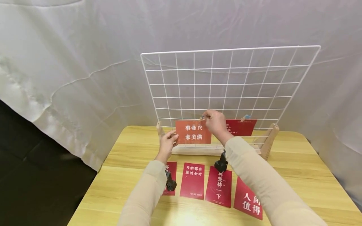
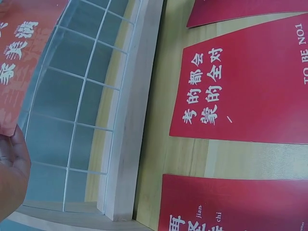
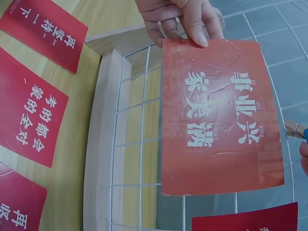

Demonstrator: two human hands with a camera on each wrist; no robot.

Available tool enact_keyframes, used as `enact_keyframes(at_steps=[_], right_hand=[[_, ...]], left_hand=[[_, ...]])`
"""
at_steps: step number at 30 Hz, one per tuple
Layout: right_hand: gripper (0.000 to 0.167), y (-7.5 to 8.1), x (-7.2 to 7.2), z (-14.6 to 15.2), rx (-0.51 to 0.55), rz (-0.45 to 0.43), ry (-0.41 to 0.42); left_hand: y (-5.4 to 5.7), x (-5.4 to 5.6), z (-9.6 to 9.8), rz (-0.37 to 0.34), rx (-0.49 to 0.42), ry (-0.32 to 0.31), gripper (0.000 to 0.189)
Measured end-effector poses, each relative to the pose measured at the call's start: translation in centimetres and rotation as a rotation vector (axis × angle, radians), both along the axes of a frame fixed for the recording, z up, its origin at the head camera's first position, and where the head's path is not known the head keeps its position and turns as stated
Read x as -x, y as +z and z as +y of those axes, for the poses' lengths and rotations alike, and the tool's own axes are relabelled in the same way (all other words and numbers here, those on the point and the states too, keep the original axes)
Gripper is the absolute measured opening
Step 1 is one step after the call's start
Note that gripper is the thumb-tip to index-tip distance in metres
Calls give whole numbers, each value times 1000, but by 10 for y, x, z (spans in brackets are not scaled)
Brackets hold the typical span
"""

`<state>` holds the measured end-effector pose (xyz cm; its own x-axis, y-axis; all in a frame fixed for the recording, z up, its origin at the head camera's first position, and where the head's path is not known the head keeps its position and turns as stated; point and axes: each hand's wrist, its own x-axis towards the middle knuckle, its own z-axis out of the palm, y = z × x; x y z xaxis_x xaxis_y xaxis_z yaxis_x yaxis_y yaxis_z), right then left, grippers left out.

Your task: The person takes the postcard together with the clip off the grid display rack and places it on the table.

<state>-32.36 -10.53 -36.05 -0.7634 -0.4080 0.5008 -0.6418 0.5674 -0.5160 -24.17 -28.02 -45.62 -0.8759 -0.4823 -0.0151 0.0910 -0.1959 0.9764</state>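
Note:
An orange-red card [image 1: 193, 132] with white lettering stands against the white wire grid [image 1: 232, 84], low on its left half. My left hand [image 1: 167, 143] pinches the card's left edge, thumb in front, as the right wrist view also shows. At the card's top edge, my right hand [image 1: 215, 123] pinches a small wooden clothespin [image 3: 294, 130] with a blue part on it. In the right wrist view the pin's tip is close to the card's edge and a grid wire. Most of the right hand lies outside that view.
A dark red card [image 1: 243, 128] hangs on the grid to the right under a clothespin with a blue ornament [image 1: 247, 116]. Several red cards, one of them a lettered card [image 1: 192, 181], lie in a row on the wooden table [image 1: 121, 175]. Wooden feet [image 1: 270, 141] support the grid.

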Motion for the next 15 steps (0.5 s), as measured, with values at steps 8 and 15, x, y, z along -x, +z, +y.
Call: enact_keyframes(at_steps=[8, 15], right_hand=[[10, 2, -3, 7, 48, -36, 8], [7, -2, -9, 18, 83, -114, 9]], left_hand=[[-2, -6, -1, -21, 28, -18, 31], [-4, -16, 5, -51, 28, -29, 32]])
